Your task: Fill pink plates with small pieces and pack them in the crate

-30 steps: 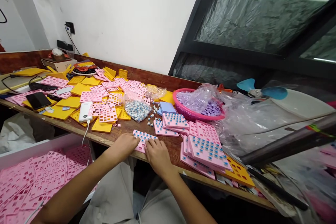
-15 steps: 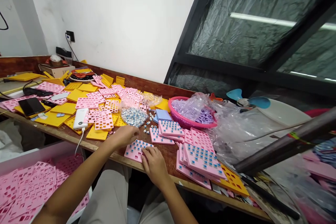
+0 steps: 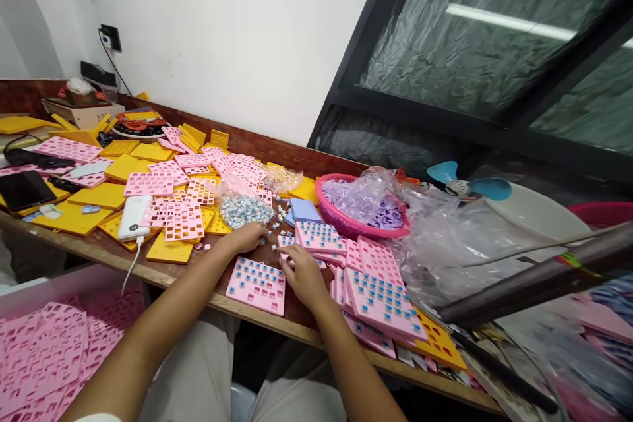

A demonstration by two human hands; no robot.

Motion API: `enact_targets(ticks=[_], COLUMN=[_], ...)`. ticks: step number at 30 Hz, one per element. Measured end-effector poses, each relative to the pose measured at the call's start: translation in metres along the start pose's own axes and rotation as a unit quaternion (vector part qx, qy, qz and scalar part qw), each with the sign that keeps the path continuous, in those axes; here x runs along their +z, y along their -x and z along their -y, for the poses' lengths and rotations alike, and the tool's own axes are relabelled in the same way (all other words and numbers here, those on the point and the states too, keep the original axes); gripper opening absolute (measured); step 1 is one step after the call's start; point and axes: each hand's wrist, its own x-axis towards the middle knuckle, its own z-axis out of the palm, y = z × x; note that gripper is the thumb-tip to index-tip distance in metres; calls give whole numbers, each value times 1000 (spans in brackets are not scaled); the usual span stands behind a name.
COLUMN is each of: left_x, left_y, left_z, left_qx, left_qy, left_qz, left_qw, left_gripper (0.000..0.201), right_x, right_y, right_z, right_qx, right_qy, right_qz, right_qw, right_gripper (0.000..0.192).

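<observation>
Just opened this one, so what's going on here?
A person sits at a cluttered table. Their left hand reaches beside a bag of small blue-and-white pieces; whether it grips one is unclear. The right hand is by a stack of filled pink boards. Near the table edge lies a partly filled pink board, with several slots toward its lower right open.

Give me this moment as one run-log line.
left hand: at loose blue-and-white pieces, grip unclear | right hand: at stacked pink boards | partly filled pink board: near table edge
</observation>
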Motion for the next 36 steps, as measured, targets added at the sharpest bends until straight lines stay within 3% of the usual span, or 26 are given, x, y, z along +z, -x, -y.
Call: enact_targets(ticks=[5,9,13,16,19,23,27,31,36], left_x=[-1,-3,-7,-12,-15,-16,-22,-39,-45], left_y=[0,-1,1,3,5,4,4,16,66], left_z=[1,2,2,-1,-4,-5,-12,-36,-81], left_qx=[-7,-8,-18,8,14,-11,-35,-33,-68], left_qy=[1,14,37,60,54,52,89,139,107], left_qz=[-8,-14,-9,-13,-16,-14,-3,-26,-38], left_qw=[1000,1000,999,998,998,998,995,989,991], left_gripper=[27,26,26,32,29,22,19,19,18], right_x=[13,23,13,-5,-17,-14,-1,4,5], right_y=[-53,-59,-50,-36,-12,26,47,52,52], right_z=[-17,-22,-20,-12,-4,0,-3,-4,-2], right_qx=[-64,-69,-54,-35,11,83,107,91,34], right_qy=[182,197,148,45,-65,-180,-202,-184,-173], right_qz=[101,91,50,20,27,56,5,-48,-41], right_qw=[976,974,986,998,997,979,973,977,984], right_gripper=[34,28,26,28,24,16,16,18,17])
